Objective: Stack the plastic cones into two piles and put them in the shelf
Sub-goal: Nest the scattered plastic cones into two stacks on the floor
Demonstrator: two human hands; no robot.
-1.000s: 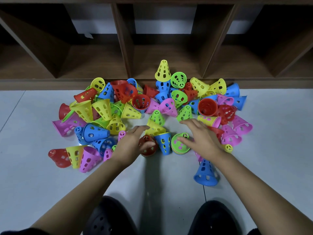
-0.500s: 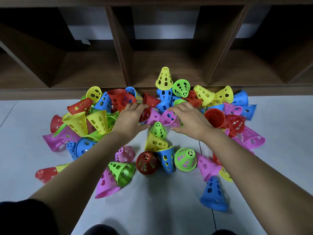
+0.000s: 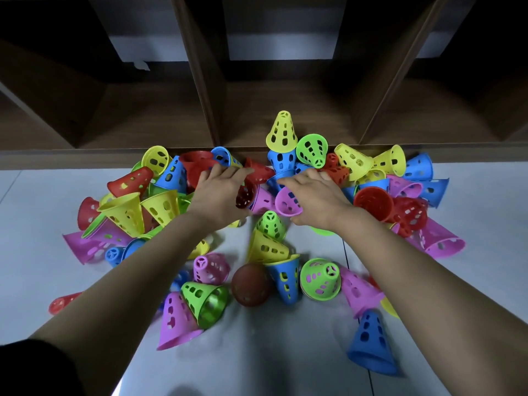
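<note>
Several perforated plastic cones, red, yellow, blue, green and pink, lie in a loose heap (image 3: 160,207) on the grey floor in front of the wooden shelf (image 3: 85,158). A yellow cone (image 3: 281,130) stands upright on a blue one at the heap's far edge. My left hand (image 3: 220,192) lies flat on the middle of the heap, fingers stretched toward red cones, with a red cone (image 3: 245,195) at its thumb side. My right hand (image 3: 314,195) lies beside it, fingers straight, over a pink cone (image 3: 288,202). Neither hand plainly grips anything.
The shelf's open compartments (image 3: 285,110) sit just behind the heap, split by upright wooden dividers (image 3: 200,81). Nearer me lie loose cones: a green one (image 3: 321,278), a blurred red one (image 3: 251,284), a pink one (image 3: 177,321) and an upright blue one (image 3: 371,344).
Both hands have moved from the near side of the heap to its far middle, close to the shelf. Cones at the near side have rolled and shifted.
</note>
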